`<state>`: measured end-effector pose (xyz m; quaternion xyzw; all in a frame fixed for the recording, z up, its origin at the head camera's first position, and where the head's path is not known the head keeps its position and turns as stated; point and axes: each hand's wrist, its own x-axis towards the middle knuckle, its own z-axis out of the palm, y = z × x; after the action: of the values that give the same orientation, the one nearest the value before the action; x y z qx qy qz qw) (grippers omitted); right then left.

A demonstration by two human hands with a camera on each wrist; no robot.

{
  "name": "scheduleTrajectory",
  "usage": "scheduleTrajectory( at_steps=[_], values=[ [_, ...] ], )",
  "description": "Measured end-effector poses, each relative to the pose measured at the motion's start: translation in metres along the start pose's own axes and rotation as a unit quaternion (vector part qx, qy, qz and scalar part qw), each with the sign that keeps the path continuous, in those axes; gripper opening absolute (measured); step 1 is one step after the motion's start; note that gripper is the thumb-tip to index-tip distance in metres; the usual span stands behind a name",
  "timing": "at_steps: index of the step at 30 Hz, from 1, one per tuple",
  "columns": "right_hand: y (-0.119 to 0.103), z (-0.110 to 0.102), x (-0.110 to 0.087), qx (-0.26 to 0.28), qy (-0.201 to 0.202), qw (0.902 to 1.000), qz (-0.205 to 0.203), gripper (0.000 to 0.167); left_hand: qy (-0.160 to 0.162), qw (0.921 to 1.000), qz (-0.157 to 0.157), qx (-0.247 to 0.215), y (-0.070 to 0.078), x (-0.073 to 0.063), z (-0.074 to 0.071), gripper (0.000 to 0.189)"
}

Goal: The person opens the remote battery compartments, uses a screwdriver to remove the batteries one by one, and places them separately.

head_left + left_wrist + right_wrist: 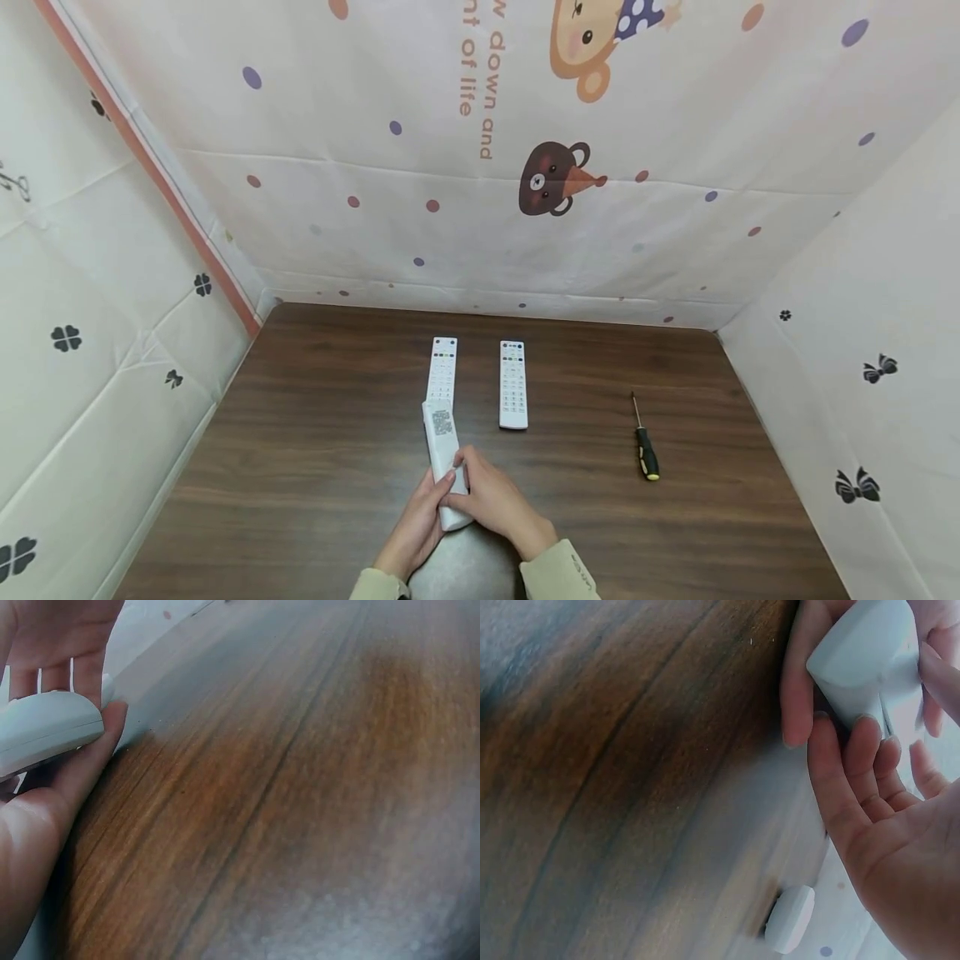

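Note:
A white remote control (442, 450) is held back side up, its printed label toward the far end. My left hand (415, 525) grips its near part from the left, with the thumb lying over the back. From the right, my right hand (498, 500) holds the same part, thumb across the back and fingertips (864, 727) at its side. In the left wrist view the rounded end of the remote control (52, 724) shows between both hands. Its button side faces down and is hidden.
Ahead on the brown wooden table (315, 450) lies a second white remote control (442, 367), partly overlapped by the held one. A third remote control (513, 385) lies to its right. Farther right is a screwdriver (645, 446) with a dark handle. Patterned cloth walls (480, 242) enclose the table.

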<state>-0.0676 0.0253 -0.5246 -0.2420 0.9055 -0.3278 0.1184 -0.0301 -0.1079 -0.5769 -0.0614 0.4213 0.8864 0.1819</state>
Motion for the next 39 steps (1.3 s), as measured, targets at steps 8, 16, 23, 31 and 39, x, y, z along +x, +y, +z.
scheduleTrajectory(
  at_steps=[8, 16, 23, 31, 39],
  values=[
    [0.001, 0.004, -0.003, 0.036, 0.041, 0.9985, 0.010, 0.040, 0.018, 0.9998, 0.008, 0.010, -0.001, 0.001, 0.001, 0.061],
    [0.007, 0.002, -0.006, 0.139, 0.087, 0.9857, 0.037, 0.031, 0.015, 0.9984, 0.014, -0.053, 0.001, -0.002, 0.001, 0.059],
    [0.030, -0.018, -0.012, 0.088, 0.143, 0.9827, 0.078, 0.024, -0.016, 0.9969, 0.029, -0.071, -0.001, -0.004, -0.004, 0.049],
    [0.068, -0.039, -0.022, 0.046, 0.195, 0.9740, 0.106, 0.029, -0.013, 0.9977, 0.015, -0.065, -0.001, -0.004, -0.003, 0.053],
    [0.092, -0.052, -0.032, 0.025, 0.206, 0.9692, 0.133, 0.029, -0.009, 0.9976, 0.025, -0.063, -0.002, -0.003, -0.004, 0.048]
  ],
)
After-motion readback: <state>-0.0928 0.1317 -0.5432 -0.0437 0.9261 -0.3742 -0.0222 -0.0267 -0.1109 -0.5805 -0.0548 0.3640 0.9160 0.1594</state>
